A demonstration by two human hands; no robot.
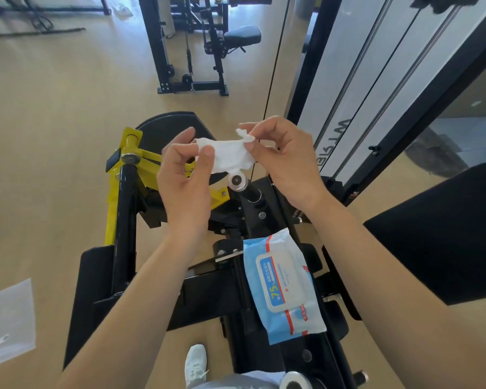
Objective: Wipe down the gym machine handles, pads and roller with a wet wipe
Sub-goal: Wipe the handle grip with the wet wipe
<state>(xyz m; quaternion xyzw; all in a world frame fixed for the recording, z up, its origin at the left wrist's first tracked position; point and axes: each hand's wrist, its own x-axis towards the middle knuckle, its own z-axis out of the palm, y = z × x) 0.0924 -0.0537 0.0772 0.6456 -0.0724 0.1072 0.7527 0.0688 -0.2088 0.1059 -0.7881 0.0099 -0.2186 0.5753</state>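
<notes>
beige gym floor (54, 136) behind black-and-yellow machine (129, 175). crumpled white wet wipe (227, 157) is pinched between left hand (185, 181) and right hand (281, 161), held above the frame. blue wipe packet (281, 284) rests closed. wiping judged not yet begun.

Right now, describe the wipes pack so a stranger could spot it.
Find the black and yellow gym machine at centre. The wipes pack lies on its black frame, below the right hand. It is the only blue and white packet, marked 75%.
</notes>
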